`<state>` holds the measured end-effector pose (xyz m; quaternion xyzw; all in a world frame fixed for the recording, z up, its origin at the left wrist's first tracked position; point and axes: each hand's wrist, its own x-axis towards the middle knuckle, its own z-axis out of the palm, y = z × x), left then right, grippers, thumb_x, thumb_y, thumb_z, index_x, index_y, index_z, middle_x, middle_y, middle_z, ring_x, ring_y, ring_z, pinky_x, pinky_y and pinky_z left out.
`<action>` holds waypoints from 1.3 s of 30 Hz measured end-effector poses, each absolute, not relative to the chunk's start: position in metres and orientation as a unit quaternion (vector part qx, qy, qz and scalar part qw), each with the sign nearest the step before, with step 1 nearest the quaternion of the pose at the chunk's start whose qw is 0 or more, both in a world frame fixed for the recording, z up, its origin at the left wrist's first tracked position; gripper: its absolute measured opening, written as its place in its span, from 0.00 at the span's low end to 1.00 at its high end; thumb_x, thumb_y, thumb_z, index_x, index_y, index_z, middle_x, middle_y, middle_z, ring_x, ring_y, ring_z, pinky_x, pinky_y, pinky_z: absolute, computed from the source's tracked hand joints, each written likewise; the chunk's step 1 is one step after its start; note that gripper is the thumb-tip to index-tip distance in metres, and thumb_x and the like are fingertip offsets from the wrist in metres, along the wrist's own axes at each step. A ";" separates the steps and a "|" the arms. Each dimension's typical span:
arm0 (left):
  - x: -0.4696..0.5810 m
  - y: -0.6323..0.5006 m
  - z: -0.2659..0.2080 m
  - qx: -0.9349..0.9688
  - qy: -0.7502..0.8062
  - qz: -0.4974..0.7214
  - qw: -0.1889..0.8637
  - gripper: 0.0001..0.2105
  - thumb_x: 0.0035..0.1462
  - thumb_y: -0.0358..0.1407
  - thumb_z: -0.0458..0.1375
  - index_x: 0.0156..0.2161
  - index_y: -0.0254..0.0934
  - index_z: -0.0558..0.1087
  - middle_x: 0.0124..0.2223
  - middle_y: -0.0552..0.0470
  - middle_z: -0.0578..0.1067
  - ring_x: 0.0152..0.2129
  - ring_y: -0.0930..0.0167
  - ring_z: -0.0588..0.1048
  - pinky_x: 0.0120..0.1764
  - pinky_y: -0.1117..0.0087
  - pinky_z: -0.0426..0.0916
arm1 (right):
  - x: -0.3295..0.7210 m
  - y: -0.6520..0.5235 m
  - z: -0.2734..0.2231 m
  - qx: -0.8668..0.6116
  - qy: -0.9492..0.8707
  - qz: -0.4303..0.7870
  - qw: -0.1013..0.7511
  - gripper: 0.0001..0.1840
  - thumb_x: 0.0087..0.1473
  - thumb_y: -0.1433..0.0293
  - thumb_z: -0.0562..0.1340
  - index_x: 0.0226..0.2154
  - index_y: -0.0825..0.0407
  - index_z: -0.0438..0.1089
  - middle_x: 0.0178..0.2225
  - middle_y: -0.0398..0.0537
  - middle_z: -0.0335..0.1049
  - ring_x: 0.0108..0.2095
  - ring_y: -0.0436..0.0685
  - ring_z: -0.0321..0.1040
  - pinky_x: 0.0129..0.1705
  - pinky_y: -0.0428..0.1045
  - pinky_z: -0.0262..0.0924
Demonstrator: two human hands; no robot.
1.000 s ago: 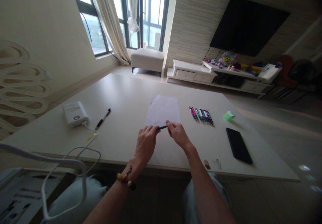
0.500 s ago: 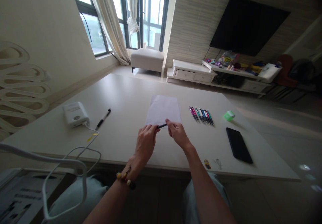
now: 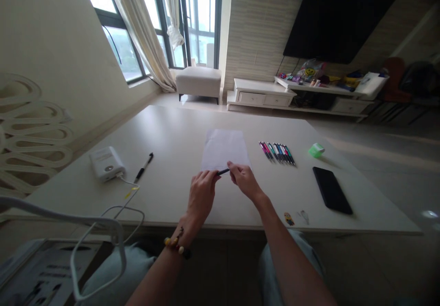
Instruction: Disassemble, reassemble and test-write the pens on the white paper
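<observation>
Both my hands grip one dark pen [image 3: 223, 172], held nearly level just over the near edge of a white sheet of paper [image 3: 225, 148]. My left hand [image 3: 202, 190] closes on its left end, and my right hand [image 3: 244, 179] pinches the right end between thumb and fingers. Only a short middle stretch of the pen shows; the ends are hidden in my fingers. Right of the paper lies a row of several coloured pens [image 3: 277, 153]. A single black-and-clear pen [image 3: 143, 167] rests off to the left.
A white power bank [image 3: 107, 164] with a white cable [image 3: 129, 204] is on the table's left. At right are a green-and-white small object [image 3: 316, 150], a black phone [image 3: 332, 190], a cartoon sticker-like piece [image 3: 289, 218] and a small clear item [image 3: 304, 216] near the front edge.
The camera view has tilted slightly, shifting the whole scene. Both hands keep their grip on the dark pen, with almost no movement relative to the paper.
</observation>
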<state>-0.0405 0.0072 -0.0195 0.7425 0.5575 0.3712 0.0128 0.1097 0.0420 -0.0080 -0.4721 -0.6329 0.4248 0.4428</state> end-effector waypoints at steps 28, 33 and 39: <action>-0.051 0.027 0.001 0.314 0.486 0.563 0.590 0.10 0.59 0.38 0.51 0.34 0.33 0.69 0.35 0.43 0.79 0.34 0.66 0.78 0.40 0.61 0.71 | 0.087 0.033 -0.007 -0.393 -0.655 0.426 0.486 0.25 0.43 0.69 0.66 0.47 0.48 0.67 0.26 0.40 0.71 0.24 0.49 0.65 0.27 0.44 0.60; -0.039 0.034 -0.004 0.260 0.433 0.551 0.665 0.12 0.61 0.35 0.48 0.35 0.33 0.72 0.39 0.45 0.78 0.36 0.70 0.77 0.44 0.67 0.70 | 0.073 0.028 -0.004 -0.344 -0.653 0.423 0.526 0.12 0.48 0.69 0.63 0.38 0.49 0.74 0.34 0.46 0.75 0.34 0.54 0.70 0.39 0.49 0.63; 0.007 0.027 -0.023 0.496 0.484 0.478 0.539 0.20 0.61 0.46 0.46 0.44 0.32 0.72 0.44 0.39 0.76 0.41 0.63 0.76 0.44 0.59 0.68 | 0.114 0.059 -0.002 -0.476 -0.379 0.343 0.715 0.14 0.50 0.58 0.60 0.32 0.52 0.68 0.32 0.48 0.71 0.33 0.53 0.67 0.36 0.48 0.61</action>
